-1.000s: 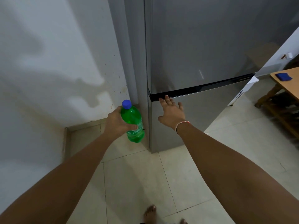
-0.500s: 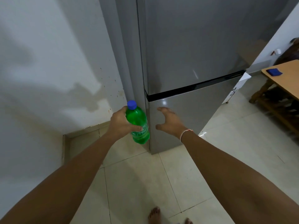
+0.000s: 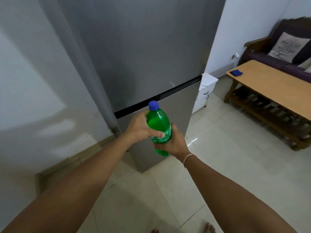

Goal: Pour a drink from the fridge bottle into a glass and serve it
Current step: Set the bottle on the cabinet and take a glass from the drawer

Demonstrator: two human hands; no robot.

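Note:
A green plastic bottle (image 3: pixel 159 125) with a blue cap is held upright in front of the grey fridge (image 3: pixel 143 64), whose doors are closed. My left hand (image 3: pixel 140 127) grips the bottle's upper body from the left. My right hand (image 3: pixel 173 142) wraps its lower part from the right, and the bottle's base shows below the fingers. No glass is in view.
A wooden low table (image 3: pixel 272 88) with a blue cloth (image 3: pixel 236 72) stands at the right, a dark sofa with cushions (image 3: pixel 286 47) behind it. A small white cabinet (image 3: pixel 204 91) sits beside the fridge. A white wall (image 3: pixel 33 81) is at the left, tiled floor below.
My right hand left the fridge door and took hold of the bottle's lower part. The bottle moved right, in front of the fridge, and my view swung right toward the table.

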